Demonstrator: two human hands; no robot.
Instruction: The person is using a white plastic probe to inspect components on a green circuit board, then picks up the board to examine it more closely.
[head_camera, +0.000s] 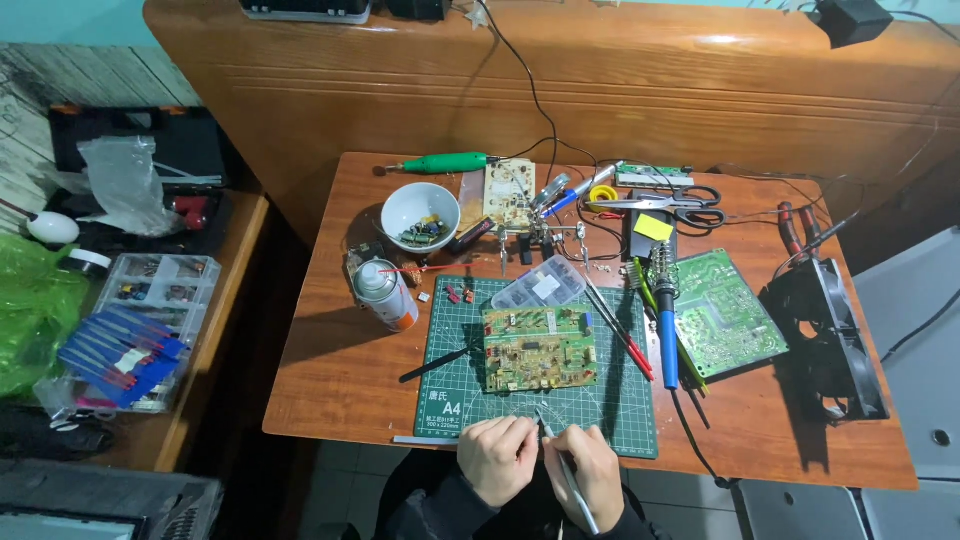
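My left hand (497, 458) and my right hand (592, 476) rest close together at the near edge of a green cutting mat (450, 375). My right hand holds thin metal tweezers (560, 455), tips pointing up towards my left hand's fingers. My left hand's fingers are curled, seemingly pinching something too small to make out. Just beyond both hands a yellow-green circuit board (538, 348) lies on the mat. A clear plastic parts box (540, 287) sits behind the board.
A spray can (387, 294), a white bowl of parts (420, 216), a blue-handled soldering iron (666, 330) on its stand, a second green board (725, 312), scissors (670, 200) and a black fan (830, 340) crowd the small wooden table (330, 370). A parts organiser (150, 325) sits at left.
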